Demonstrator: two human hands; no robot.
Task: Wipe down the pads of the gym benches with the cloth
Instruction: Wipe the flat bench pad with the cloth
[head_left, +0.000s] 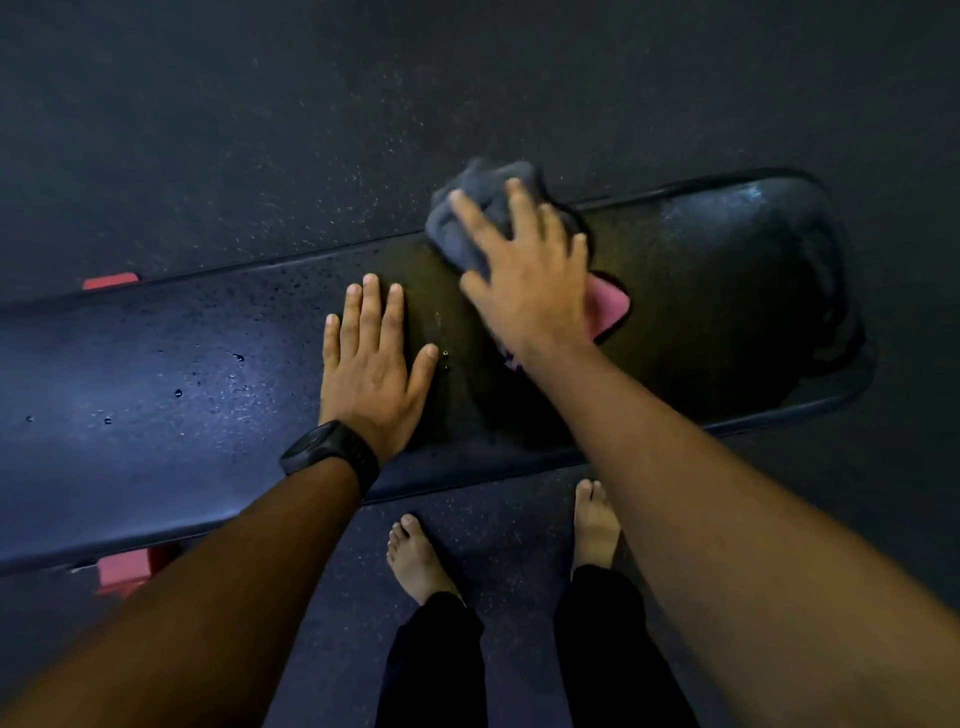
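Wiping is under way in the head view, the only view supplied. The right hand (524, 275) presses a bunched grey cloth (467, 218) onto the bench pad (208, 364). Its fingers are spread and curled over the cloth rather than closed round it, in my judgement to keep a broad patch of fabric bearing on the vinyl. The cloth lies at the pad's far edge, at about 12 o'clock from the hand, part of it overhanging the rim. A pink patch (608, 306) shows at 3 o'clock from the hand (a tear or a label, I cannot tell which).

The left hand (371, 364) lies flat and open on the pad at 9 o'clock from the right hand, holding nothing. It appears placed to brace the person's lean. A dark watch (332, 452) sits on that wrist.

Droplets (179, 393) remain on the pad toward 9 o'clock, so that stretch looks not yet wiped. Bare feet (415, 556) stand on the speckled floor (260, 104) at 6 o'clock.
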